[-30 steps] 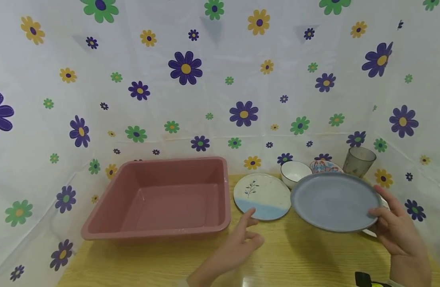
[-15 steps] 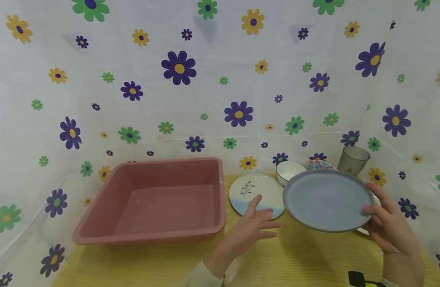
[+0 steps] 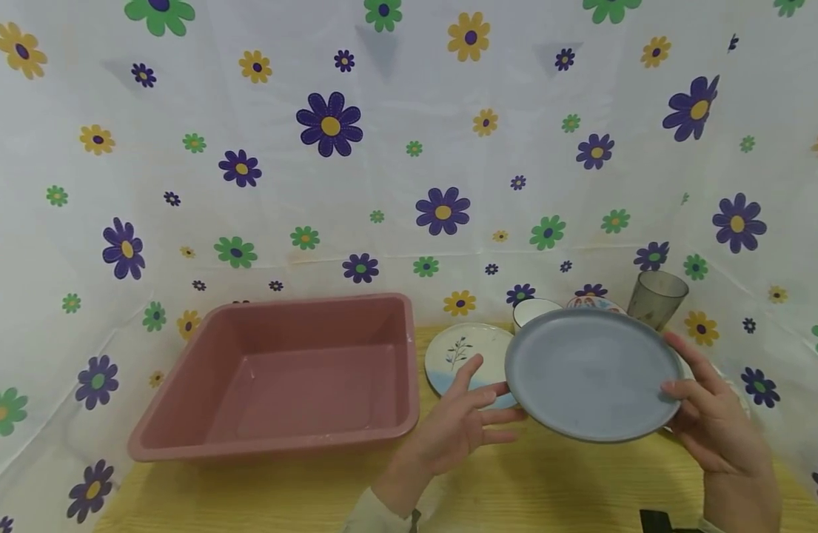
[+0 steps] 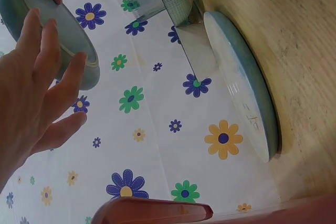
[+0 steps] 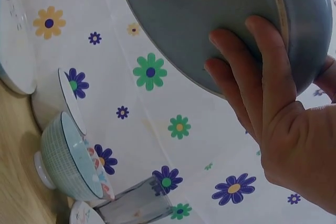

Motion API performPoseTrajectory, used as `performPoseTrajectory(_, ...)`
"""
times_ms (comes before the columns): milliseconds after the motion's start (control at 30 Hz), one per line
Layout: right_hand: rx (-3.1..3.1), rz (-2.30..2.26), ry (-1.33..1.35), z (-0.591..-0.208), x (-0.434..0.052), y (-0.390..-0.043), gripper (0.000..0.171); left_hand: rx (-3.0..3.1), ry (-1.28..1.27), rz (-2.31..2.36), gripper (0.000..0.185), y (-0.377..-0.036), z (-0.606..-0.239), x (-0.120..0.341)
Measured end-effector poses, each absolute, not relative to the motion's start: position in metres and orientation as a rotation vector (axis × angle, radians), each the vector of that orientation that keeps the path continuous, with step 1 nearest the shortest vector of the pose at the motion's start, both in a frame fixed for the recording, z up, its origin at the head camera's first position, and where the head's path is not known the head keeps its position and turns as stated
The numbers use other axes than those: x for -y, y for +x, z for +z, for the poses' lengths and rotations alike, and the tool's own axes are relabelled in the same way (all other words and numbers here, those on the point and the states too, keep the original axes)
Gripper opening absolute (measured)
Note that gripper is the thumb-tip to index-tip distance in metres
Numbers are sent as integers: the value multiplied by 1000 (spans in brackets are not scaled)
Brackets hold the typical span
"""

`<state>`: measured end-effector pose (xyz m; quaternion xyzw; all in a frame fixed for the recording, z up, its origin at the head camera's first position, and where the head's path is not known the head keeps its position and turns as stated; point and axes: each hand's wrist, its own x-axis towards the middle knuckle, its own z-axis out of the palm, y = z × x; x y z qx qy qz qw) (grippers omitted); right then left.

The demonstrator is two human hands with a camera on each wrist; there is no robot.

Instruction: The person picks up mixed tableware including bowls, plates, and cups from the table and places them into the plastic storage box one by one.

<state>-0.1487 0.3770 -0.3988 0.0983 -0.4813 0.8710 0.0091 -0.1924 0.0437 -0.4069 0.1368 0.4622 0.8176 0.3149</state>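
Above the table, a round grey-blue plate (image 3: 591, 377) is held tilted by my right hand (image 3: 715, 422), thumb over its right rim. In the right wrist view the other fingers (image 5: 239, 66) spread against its underside. My left hand (image 3: 451, 426) is at the plate's left edge with fingers extended and apart; whether the fingertips touch the rim cannot be told. Behind that hand lies a cream-and-blue plate (image 3: 471, 348) with a twig drawing, partly covered by the fingers.
A pink basin (image 3: 275, 444) stands on the left of the wooden table (image 3: 515, 488). At the back right are a white bowl (image 3: 534, 309), a patterned dish (image 3: 591, 303) and a grey tumbler (image 3: 656, 300). A teal-lined bowl (image 5: 68, 156) shows in the right wrist view.
My left hand has moved right, its fingers spreading, up to the grey-blue plate's left edge. The right hand has brought that plate slightly left and tilted it more toward me.
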Motion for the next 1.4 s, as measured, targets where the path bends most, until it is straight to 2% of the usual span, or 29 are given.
performPoseTrajectory(300, 1538, 2749, 387, -396, -367, -148, 67, -1076, 438, 2156, 84, -190, -403, -40)
performPoseTrajectory(567, 1593, 2712, 341, -394, -355, -150, 66, -998, 534, 2140, 75, -188, -401, -37)
performPoseTrajectory(1400, 1561, 2745, 437, -395, -342, -152, 70, -1010, 541, 2245, 87, -185, -398, -37)
